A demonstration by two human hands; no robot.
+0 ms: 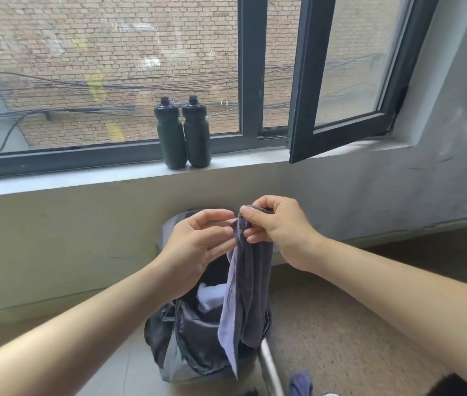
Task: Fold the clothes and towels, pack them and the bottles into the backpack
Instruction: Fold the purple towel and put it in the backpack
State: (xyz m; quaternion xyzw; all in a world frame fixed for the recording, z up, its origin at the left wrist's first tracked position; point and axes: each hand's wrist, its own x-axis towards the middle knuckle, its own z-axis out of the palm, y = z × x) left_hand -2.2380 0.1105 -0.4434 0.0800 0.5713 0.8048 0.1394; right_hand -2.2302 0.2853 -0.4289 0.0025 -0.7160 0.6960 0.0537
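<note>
Grey soft towel [248, 287] hangs pinched at its top by the right hand [276, 224] and left hand [198, 241], above the open black backpack [195, 332] holding white cloth [209, 295].

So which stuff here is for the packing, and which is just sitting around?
For the packing:
- grey towel, pinched at its top by the left hand and right hand
- open backpack on the floor
- white cloth already inside it
- two dark bottles on the windowsill
- blue cloth at the bottom edge, probably

Just there:
- open window
- metal bar
</note>
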